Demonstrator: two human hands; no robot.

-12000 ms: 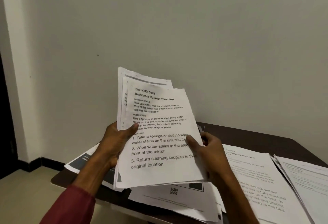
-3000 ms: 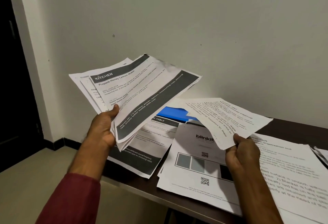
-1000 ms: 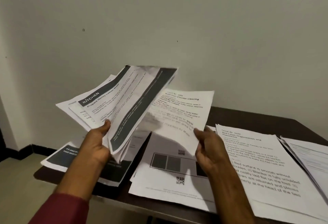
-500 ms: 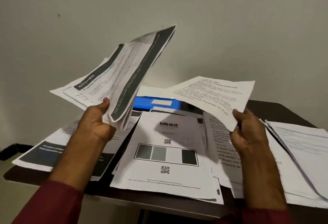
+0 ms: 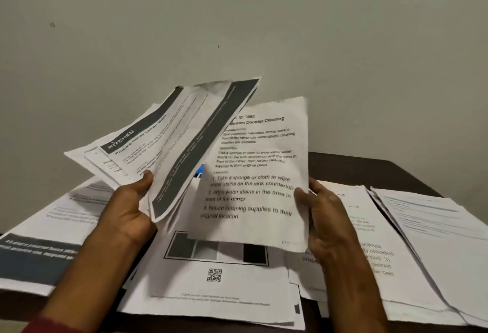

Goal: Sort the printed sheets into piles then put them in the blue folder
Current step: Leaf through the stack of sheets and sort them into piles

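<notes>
Blue folder (image 5: 201, 169) mostly hidden behind bathroom sheet (image 5: 254, 174), kitchen stack (image 5: 184, 142); left pile (image 5: 39, 256) cut by frame edge.

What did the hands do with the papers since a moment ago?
The right hand swung the Bathroom Counter Cleaning sheet back from out on the right toward the middle and tipped it up to face the camera, its left edge now behind the bundle. The left hand kept gripping that fanned bundle, KITCHEN sheet on top. The piles on the table lie as before.
</notes>
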